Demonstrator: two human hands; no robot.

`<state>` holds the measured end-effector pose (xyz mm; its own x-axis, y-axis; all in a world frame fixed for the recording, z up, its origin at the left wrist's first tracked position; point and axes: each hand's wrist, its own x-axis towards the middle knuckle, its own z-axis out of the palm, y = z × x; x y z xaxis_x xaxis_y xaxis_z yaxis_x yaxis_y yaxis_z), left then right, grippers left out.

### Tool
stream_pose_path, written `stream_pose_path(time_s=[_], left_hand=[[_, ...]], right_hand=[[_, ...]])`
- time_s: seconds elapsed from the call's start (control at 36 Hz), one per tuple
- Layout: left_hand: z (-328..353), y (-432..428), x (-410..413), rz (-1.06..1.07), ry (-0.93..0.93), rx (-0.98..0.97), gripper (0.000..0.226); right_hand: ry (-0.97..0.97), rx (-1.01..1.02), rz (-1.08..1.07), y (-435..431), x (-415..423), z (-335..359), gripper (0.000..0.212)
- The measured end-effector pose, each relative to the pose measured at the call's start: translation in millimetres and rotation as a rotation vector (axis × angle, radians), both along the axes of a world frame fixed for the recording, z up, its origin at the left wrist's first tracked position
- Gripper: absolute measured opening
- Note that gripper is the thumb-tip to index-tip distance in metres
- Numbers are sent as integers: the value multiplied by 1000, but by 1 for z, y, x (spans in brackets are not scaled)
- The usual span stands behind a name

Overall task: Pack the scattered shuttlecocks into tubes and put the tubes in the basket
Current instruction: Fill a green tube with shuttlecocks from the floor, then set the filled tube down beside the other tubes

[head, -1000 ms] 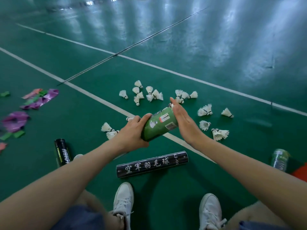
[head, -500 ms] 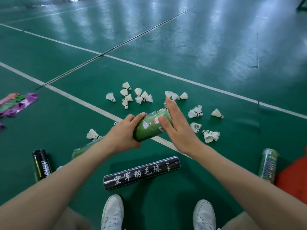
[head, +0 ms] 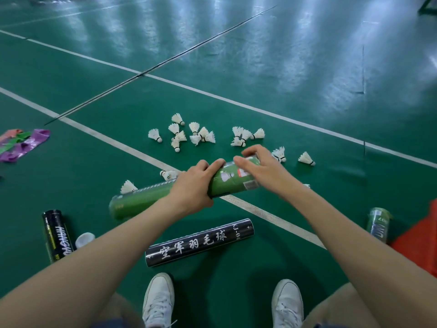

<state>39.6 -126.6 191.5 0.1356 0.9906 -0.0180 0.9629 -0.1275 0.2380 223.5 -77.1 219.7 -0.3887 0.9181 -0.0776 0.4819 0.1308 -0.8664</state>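
A long green tube (head: 144, 200) lies nearly level above the court floor, held in both hands. My left hand (head: 194, 185) grips it round the middle. My right hand (head: 260, 169) curls over its far end, fingers wrapped on the rim, so the opening is hidden. Several white shuttlecocks (head: 196, 136) lie scattered on the green floor beyond the hands, with two more (head: 127, 187) beside the tube on the left. A corner of an orange-red basket (head: 421, 245) shows at the right edge.
A black tube with white characters (head: 199, 242) lies in front of my white shoes (head: 158, 301). A black and yellow tube (head: 56, 235) and a white cap (head: 84, 239) lie left. A green tube (head: 378, 224) lies by the basket. Purple and green bands (head: 21, 144) are far left.
The green tube has tipped from pointing away to lying nearly level, its near end now showing at the left. My right hand went from a flat palm at its end to curled fingers over it.
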Motion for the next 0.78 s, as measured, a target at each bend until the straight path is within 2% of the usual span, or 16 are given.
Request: stream_pose_path(time_s=[0.08,0.17,0.28,0.42,0.56,0.64,0.78], left_hand=[[-7,5,0,-71,148,-17,98],[-10,9,-1,-119,291,-41,96],[-12,10,8,-173,315,12,98],[-21,9,8,-214,193,20,95],[-33,-5,-13,-133,195,-260,105],[-42,-18,-18,-111,170,-271,95],[-55,-25,-18,-157,235,-274,101]], right_hand=[[-302,126,155,4,22,-3,55],[-515,87,314,2,35,-9,72],[-719,233,290,0,30,-27,89],[-726,222,324,6,44,-33,82],[-699,143,376,3,64,-41,86],[-665,150,357,0,70,-48,86],[-826,216,381,-13,70,-70,91]])
